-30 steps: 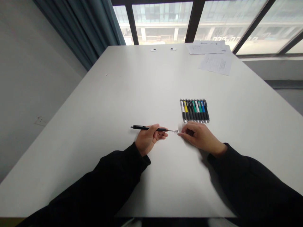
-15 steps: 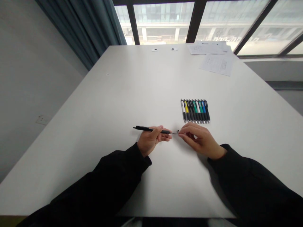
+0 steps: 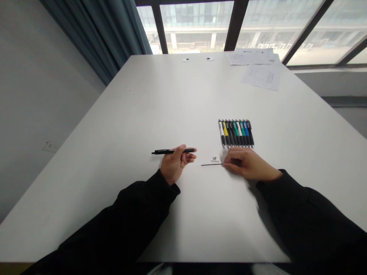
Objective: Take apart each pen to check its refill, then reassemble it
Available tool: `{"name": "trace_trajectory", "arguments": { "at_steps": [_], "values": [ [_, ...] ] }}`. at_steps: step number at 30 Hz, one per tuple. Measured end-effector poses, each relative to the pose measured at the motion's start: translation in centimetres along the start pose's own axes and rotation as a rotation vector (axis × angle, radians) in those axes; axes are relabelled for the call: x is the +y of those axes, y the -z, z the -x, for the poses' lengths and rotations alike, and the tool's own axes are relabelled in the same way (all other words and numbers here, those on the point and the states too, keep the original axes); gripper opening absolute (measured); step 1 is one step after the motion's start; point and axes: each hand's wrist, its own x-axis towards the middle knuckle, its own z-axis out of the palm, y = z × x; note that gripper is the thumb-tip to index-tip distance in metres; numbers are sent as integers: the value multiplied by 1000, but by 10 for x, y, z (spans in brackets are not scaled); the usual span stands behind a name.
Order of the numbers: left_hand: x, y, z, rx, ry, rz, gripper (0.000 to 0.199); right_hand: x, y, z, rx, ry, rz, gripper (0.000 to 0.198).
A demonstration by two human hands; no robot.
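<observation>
A black pen barrel (image 3: 163, 152) lies across the fingers of my left hand (image 3: 173, 166), held under the thumb, with its clip end to the left. My right hand (image 3: 247, 164) pinches one end of a thin dark pen refill (image 3: 211, 164), which lies low along the table, apart from the barrel. Just beyond the refill are a small metallic pen tip (image 3: 214, 157) and a short thin piece, perhaps a spring (image 3: 215, 161). A neat row of several click pens (image 3: 236, 133) in white, yellow, green, blue and black lies past my right hand.
The white table (image 3: 160, 103) reaches to the windows. Printed papers (image 3: 260, 76) lie at its far right corner. Two round white pieces with dark centres (image 3: 210, 59) sit near the far edge. A blue-grey curtain (image 3: 114, 34) hangs at the left.
The refill has come fully out of the barrel in my right hand, which moved slightly right. My left hand has shifted left with the barrel. The small pieces on the table are more visible now.
</observation>
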Motion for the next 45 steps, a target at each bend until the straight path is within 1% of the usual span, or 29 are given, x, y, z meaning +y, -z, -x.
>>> {"name": "trace_trajectory", "arguments": {
  "at_steps": [7,13,24,27,30,33,35,36,38,40,41,43,45],
  "values": [
    [-1,2,-1,-39,-4,10,52,0,0,-1,-11,-40,64,14],
    [-2,1,-1,-9,18,2,37,1,0,-2,13,-31,53,16],
    [-1,1,-2,-38,19,14,40,-1,2,-3,19,-53,85,14],
    [-3,0,1,-90,49,4,39,-7,2,-3,76,-25,67,17],
    [-9,-5,9,-190,136,-48,39,-23,-3,-3,168,-16,-22,16],
    [-19,-12,22,-334,195,-80,52,-42,-12,-3,196,31,-176,22],
    [-25,-16,28,-418,203,-101,59,-52,-17,-3,185,61,-217,13],
    [-27,-16,29,-444,200,-116,61,-54,-19,-3,181,64,-224,10],
    [-27,-14,28,-466,175,-149,57,-54,-20,-1,186,37,-235,10],
    [-21,-8,22,-437,117,-197,51,-48,-17,2,204,-15,-258,13],
    [-17,-3,18,-403,77,-228,49,-43,-15,4,210,-43,-270,14],
    [-8,8,10,-331,-7,-357,44,-32,-11,9,203,-92,-279,17],
    [-1,18,4,-337,-50,-455,40,-22,-8,14,187,-133,-272,19]
  ]
}}
